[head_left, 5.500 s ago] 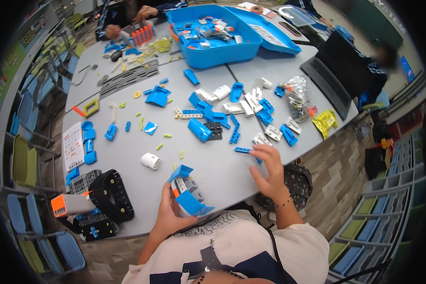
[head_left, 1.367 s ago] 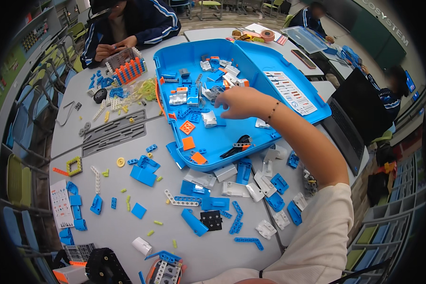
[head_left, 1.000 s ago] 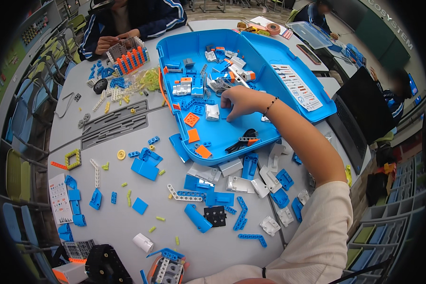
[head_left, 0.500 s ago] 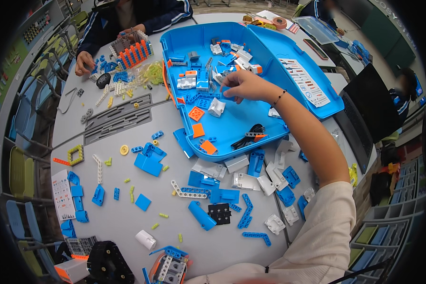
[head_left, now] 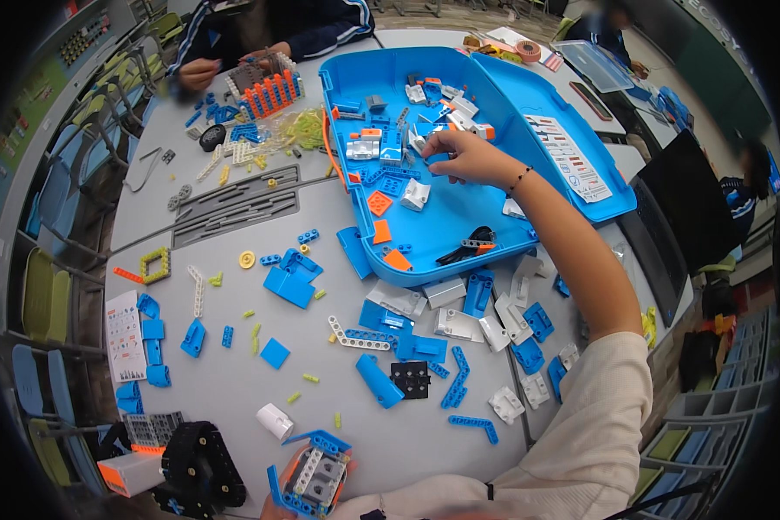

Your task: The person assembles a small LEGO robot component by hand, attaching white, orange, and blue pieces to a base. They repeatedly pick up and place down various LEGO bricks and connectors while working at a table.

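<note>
My right hand reaches into a large blue plastic case. Its fingers are bent, with a gap between thumb and forefinger, and nothing shows between them. A white curved piece lies right at the fingertips; whether they touch it I cannot tell. Near the hand are another white piece, an orange square plate and blue beams. At the lower edge my left hand, mostly hidden, holds a building-block assembly of grey, white and blue parts.
Blue and white panels lie before the case. A tracked model stands lower left, beside a printed sheet. A grey tray of rods sits farther back. Across the table a person's hand is near an orange-and-grey block structure. At right, a laptop.
The view has turned, shifting the table contents rightward. My right hand stays over the case's contents. The assembly at my left hand shows more fully. The other person's hand has risen off the blue parts.
</note>
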The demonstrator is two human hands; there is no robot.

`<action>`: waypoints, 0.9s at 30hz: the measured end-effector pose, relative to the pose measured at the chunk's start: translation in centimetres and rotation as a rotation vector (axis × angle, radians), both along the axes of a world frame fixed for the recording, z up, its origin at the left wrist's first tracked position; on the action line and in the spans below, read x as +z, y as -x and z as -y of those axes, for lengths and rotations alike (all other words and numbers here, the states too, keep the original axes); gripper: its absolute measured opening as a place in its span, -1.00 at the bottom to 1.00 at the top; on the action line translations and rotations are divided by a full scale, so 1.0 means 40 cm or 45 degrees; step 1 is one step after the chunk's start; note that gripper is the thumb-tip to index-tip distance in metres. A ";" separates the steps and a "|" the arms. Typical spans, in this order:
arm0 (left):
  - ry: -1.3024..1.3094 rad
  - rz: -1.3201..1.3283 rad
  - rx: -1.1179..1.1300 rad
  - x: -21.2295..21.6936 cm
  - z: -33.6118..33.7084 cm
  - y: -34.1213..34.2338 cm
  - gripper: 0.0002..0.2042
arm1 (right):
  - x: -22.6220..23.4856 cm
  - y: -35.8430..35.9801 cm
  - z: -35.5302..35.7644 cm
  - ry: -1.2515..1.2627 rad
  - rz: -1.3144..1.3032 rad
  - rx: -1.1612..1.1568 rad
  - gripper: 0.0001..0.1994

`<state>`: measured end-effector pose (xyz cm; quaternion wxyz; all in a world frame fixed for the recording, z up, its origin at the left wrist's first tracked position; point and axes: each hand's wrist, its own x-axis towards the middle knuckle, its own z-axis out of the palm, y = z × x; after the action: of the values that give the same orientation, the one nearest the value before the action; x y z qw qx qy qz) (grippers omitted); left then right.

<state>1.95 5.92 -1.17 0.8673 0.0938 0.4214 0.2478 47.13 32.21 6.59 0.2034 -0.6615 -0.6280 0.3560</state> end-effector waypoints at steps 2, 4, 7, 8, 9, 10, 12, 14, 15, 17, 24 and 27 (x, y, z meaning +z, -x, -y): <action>0.198 0.012 0.050 0.011 0.017 0.006 -0.03 | -0.007 -0.022 -0.010 -0.112 0.003 0.039 -0.65; 0.060 0.185 0.033 0.024 0.035 0.010 -0.03 | -0.006 -0.047 -0.018 -0.238 -0.161 0.015 -0.65; -0.716 0.243 -0.121 0.033 0.051 0.009 0.13 | 0.024 -0.038 -0.014 -0.596 0.176 -0.166 -0.62; -0.704 0.241 -0.111 0.035 0.050 0.007 0.20 | 0.046 -0.026 0.012 -0.621 -0.029 -0.181 -0.66; -0.698 0.241 -0.102 0.038 0.048 0.005 0.29 | 0.073 0.001 0.037 -0.661 -0.211 -0.127 -0.70; -0.738 0.198 -0.094 0.047 0.053 0.004 0.27 | 0.095 0.038 0.080 -0.732 -0.290 -0.118 -0.72; -0.892 0.083 -0.104 0.067 0.057 -0.003 0.24 | 0.137 0.133 0.195 -0.680 -0.660 0.048 -0.76; -1.122 -0.061 -0.164 0.092 0.055 -0.010 0.22 | 0.163 0.238 0.348 -0.472 -0.785 0.114 -0.78; -1.268 -0.168 -0.187 0.106 0.051 -0.013 0.21 | 0.175 0.287 0.419 -0.270 -0.888 0.179 -0.80; -1.561 -0.375 -0.248 0.131 0.044 -0.016 0.19 | 0.173 0.383 0.545 0.021 -1.028 0.270 -0.79; -1.982 -0.620 -0.164 0.173 0.043 -0.018 0.12 | 0.139 0.523 0.644 0.533 -0.971 0.100 -0.78; -2.119 -0.736 -0.167 0.186 0.051 -0.014 0.10 | 0.130 0.541 0.657 0.551 -1.111 0.146 -0.78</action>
<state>2.52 3.89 6.25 0.3899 0.7778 0.3010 0.3904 25.51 5.95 11.78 0.2857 -0.4419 -0.4312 0.7329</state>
